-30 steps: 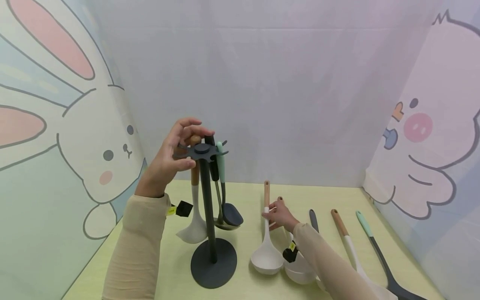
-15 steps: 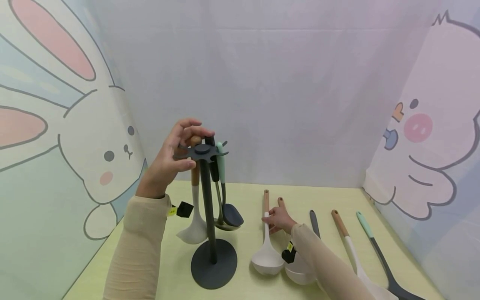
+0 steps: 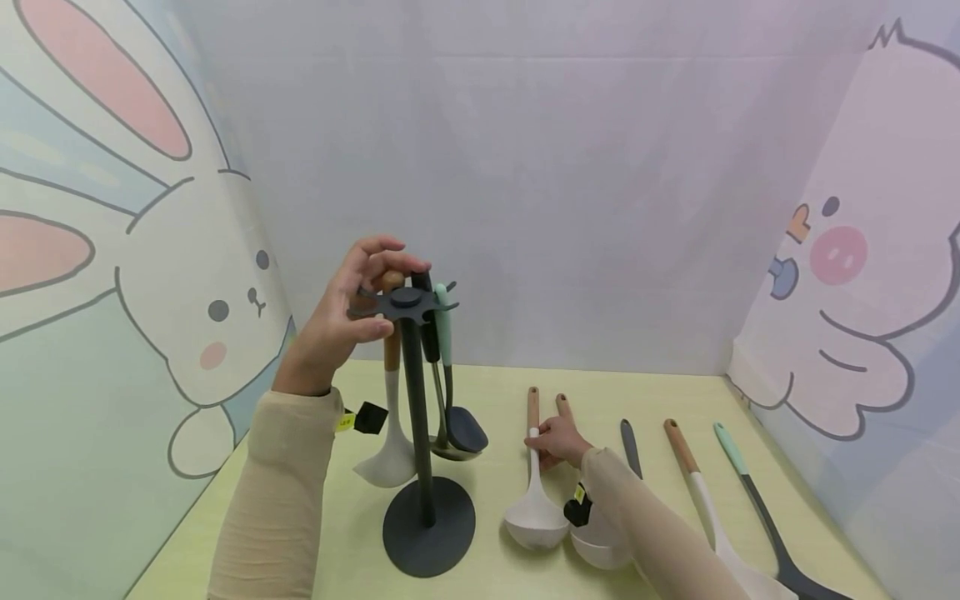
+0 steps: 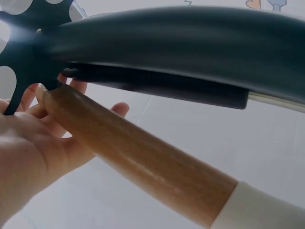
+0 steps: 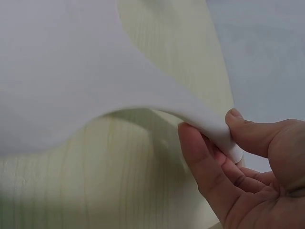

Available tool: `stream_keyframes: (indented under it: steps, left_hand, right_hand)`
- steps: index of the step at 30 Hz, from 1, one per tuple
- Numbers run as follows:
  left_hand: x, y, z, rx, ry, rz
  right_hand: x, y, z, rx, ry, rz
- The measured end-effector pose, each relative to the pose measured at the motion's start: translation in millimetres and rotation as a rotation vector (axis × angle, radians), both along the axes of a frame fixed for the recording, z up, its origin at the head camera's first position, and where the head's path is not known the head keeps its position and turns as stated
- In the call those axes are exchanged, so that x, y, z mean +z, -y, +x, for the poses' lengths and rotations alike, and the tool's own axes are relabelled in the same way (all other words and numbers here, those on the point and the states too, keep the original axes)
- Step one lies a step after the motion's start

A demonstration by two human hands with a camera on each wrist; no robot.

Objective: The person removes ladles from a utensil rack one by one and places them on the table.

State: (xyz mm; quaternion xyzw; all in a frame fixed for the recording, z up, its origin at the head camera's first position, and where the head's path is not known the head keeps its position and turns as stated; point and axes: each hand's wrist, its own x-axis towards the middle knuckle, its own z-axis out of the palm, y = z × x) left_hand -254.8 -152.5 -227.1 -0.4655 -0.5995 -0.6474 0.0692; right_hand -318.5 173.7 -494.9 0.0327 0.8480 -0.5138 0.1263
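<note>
My right hand (image 3: 558,442) pinches the white neck of a soup ladle (image 3: 537,518) with a wooden handle, thumb on one side and fingers on the other. Its bowl is toward me. Close by on the right lies another white ladle-like utensil (image 3: 597,542), partly hidden by my forearm. At the left, my left hand (image 3: 341,312) grips the hooked top of a dark utensil rack (image 3: 415,400). Hanging there are a wooden-handled white turner (image 3: 390,462), a black-handled metal ladle (image 3: 455,454) and a green-handled dark utensil (image 3: 467,429). In the left wrist view, the wooden handle (image 4: 138,152) passes before that hand.
Farther right on the pale table (image 3: 495,400) lie a grey-handled utensil (image 3: 630,446), a white one with a wooden handle (image 3: 680,446) and a dark one with a green handle (image 3: 757,500). A grey cloth wall (image 3: 525,208) closes the back; printed panels flank both sides.
The ladle's handle end has come down and toward me, and my right hand has lowered slightly with it. My left hand and the rack look unmoved.
</note>
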Motion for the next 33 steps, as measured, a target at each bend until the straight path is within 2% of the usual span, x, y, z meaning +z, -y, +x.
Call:
stream_keyframes:
  steps: [6,11,14,18,25,30,33]
  left_hand:
    - [0.2,-1.3,0.2,-0.004,-0.004,0.001]
    - [1.3,-2.4,0.8,-0.001,0.001,0.005]
    - [0.7,-2.6,0.7,0.01,0.007,0.01]
    - [-2.2,-2.8,0.3,0.047,0.004,0.03]
    - [-8.0,-7.8,3.3,0.089,-0.009,0.151]
    - [-12.2,-16.2,8.6,0.15,-0.074,0.252]
    - [-14.4,-22.2,12.4,0.201,-0.11,0.314]
  right_hand:
    - [0.5,0,1.0,0.012,0.007,0.014]
    - [2.1,-4,0.2,0.055,0.028,-0.002]
    - [4.0,-10,-0.2,0.079,0.048,0.014]
    - [11.4,-18,-0.2,0.075,0.031,0.059]
    - [38.2,-33,-0.5,0.09,-0.127,0.134]
    - [65.0,-32,5.0,0.093,-0.33,0.159]
    - [81.6,-23,12.5,0.103,-0.449,0.127]
